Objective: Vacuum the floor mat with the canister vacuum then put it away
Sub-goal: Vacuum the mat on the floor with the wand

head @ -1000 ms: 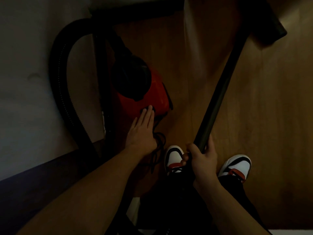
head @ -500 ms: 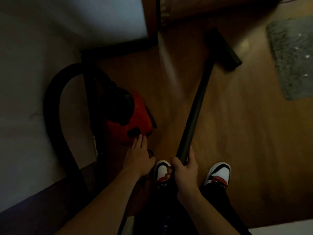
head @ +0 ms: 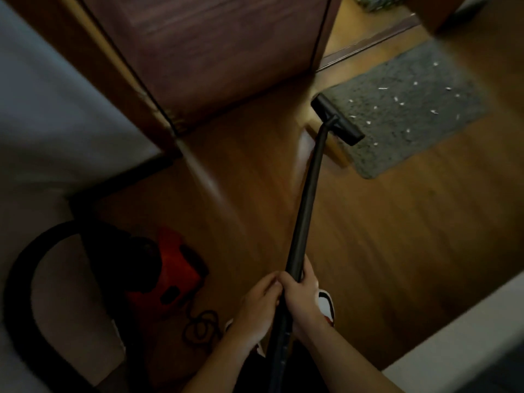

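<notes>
A red canister vacuum point(head: 173, 268) sits on the wooden floor at the lower left, its black hose point(head: 19, 293) looping beside it. My right hand point(head: 302, 293) grips the black wand point(head: 307, 199) near its lower end. My left hand point(head: 255, 304) holds the wand just below, touching the right hand. The wand's black floor nozzle point(head: 337, 123) is at the near left edge of the grey floor mat point(head: 419, 109), which is strewn with several small white scraps.
A dark wooden door point(head: 215, 49) stands at the top centre, beside a pale wall point(head: 51, 114) on the left. The vacuum's black cord point(head: 201, 327) lies coiled by my feet. A pale surface edge point(head: 467, 336) fills the lower right corner.
My left hand left the red canister and took hold of the wand next to my right hand. The view swung up and right; the nozzle now reaches the mat's edge.
</notes>
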